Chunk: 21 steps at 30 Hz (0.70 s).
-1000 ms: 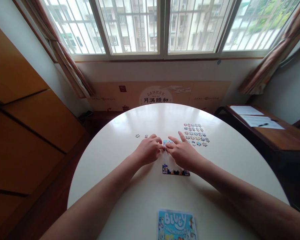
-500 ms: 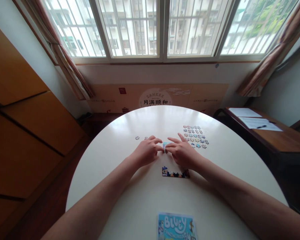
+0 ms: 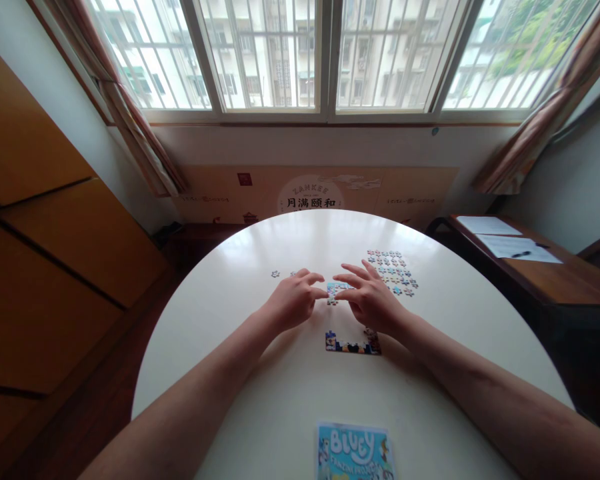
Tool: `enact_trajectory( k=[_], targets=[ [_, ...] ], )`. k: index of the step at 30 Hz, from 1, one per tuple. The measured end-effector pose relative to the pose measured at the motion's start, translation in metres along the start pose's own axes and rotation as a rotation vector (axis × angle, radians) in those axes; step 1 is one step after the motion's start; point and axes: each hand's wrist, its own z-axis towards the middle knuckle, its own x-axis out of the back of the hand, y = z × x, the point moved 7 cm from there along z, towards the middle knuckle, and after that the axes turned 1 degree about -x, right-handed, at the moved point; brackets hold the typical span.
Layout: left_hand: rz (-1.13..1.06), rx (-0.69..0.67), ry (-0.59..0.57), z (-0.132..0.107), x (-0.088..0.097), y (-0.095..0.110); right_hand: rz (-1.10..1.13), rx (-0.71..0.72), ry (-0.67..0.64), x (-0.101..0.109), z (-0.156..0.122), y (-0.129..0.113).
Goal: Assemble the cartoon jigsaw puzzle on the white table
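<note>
A partly joined puzzle section [image 3: 332, 293], light blue and multicoloured, lies on the white round table between my hands. My left hand [image 3: 296, 300] is at its left side, with one fingertip at the edge and the other fingers apart. Over its right part is my right hand [image 3: 373, 300], fingers spread and nothing seen in them; it hides some of the section. Closer to me lies a second joined strip [image 3: 353, 347], dark along the bottom with upright ends. Loose puzzle pieces [image 3: 391, 270] are laid out in rows beyond my right hand.
A loose piece [image 3: 275, 274] lies left of my left hand, with another partly hidden behind it. At the near edge is a blue "Bluey" picture card [image 3: 355, 450]. A wooden side table [image 3: 540, 280] on the right holds papers [image 3: 517, 248] and a pen.
My right hand has drawn slightly to the right and its fingers have spread, so more of the blue puzzle section shows. My left hand has hardly moved.
</note>
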Motion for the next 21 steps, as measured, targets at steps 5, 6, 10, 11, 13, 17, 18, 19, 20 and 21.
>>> enact_trajectory(
  k=[5, 6, 10, 11, 13, 17, 18, 19, 20, 21],
  targets=[
    [-0.008, -0.002, -0.035, -0.001, -0.004, -0.001, -0.001, -0.008, -0.047, -0.007, 0.000, 0.000],
    [-0.014, 0.001, -0.039, -0.001, -0.005, -0.001, 0.006, -0.015, -0.056, -0.009, 0.000, 0.001],
    [-0.048, 0.016, -0.034, 0.001, -0.007, -0.001, 0.045, -0.071, -0.063, -0.016, 0.002, 0.007],
    [-0.058, 0.021, -0.030, 0.001, -0.007, -0.001, 0.053, -0.087, -0.062, -0.018, 0.002, 0.009],
    [-0.076, 0.029, -0.023, 0.002, -0.008, -0.001, 0.062, -0.101, -0.069, -0.020, 0.002, 0.010],
    [-0.110, 0.048, 0.007, 0.002, -0.007, -0.001, 0.064, -0.103, -0.003, -0.015, -0.001, 0.011],
    [-0.118, 0.053, 0.023, 0.001, -0.006, -0.002, 0.070, -0.117, 0.056, -0.010, -0.002, 0.013],
    [-0.126, 0.057, 0.045, 0.001, -0.005, -0.004, 0.077, -0.137, 0.126, -0.003, -0.004, 0.016],
    [-0.134, 0.062, 0.073, 0.000, -0.002, -0.006, 0.084, -0.160, 0.197, 0.003, -0.006, 0.019],
    [-0.144, 0.069, 0.106, -0.001, 0.001, -0.009, 0.091, -0.181, 0.258, 0.008, -0.008, 0.023]
  ],
)
